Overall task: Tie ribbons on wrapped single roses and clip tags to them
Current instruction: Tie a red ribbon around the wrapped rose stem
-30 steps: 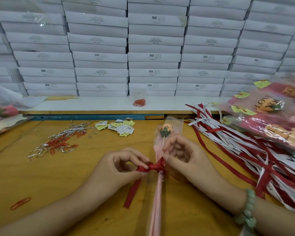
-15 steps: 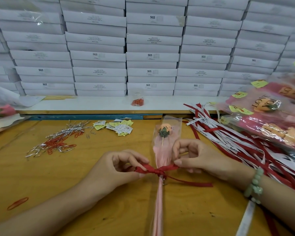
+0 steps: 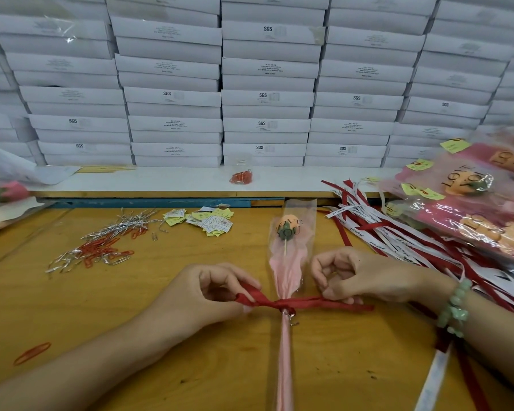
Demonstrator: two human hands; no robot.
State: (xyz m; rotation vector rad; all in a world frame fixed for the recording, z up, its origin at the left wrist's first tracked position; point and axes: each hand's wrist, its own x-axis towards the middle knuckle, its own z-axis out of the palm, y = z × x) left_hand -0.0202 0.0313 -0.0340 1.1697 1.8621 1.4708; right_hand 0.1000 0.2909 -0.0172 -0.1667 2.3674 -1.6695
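Note:
A single wrapped rose point(image 3: 288, 232) lies lengthwise on the wooden table point(image 3: 131, 307), its orange bud in a clear and pink sleeve pointing away from me. A red ribbon point(image 3: 306, 304) is knotted round the sleeve's narrow neck. My left hand point(image 3: 208, 295) pinches the ribbon's left loop beside the knot. My right hand point(image 3: 359, 277) pinches the ribbon's right side, and its tail stretches flat to the right. A small metal clip point(image 3: 291, 317) hangs just under the knot.
Loose red and silver paper clips point(image 3: 101, 250) and a heap of yellow and white tags point(image 3: 205, 221) lie at the back left. Red and white ribbons point(image 3: 398, 244) and finished wrapped roses point(image 3: 469, 203) pile up on the right. White boxes point(image 3: 264, 84) are stacked behind a shelf.
My hands have drawn apart sideways, pulling the ribbon from a bunched bow into a tight knot with its ends stretched out left and right.

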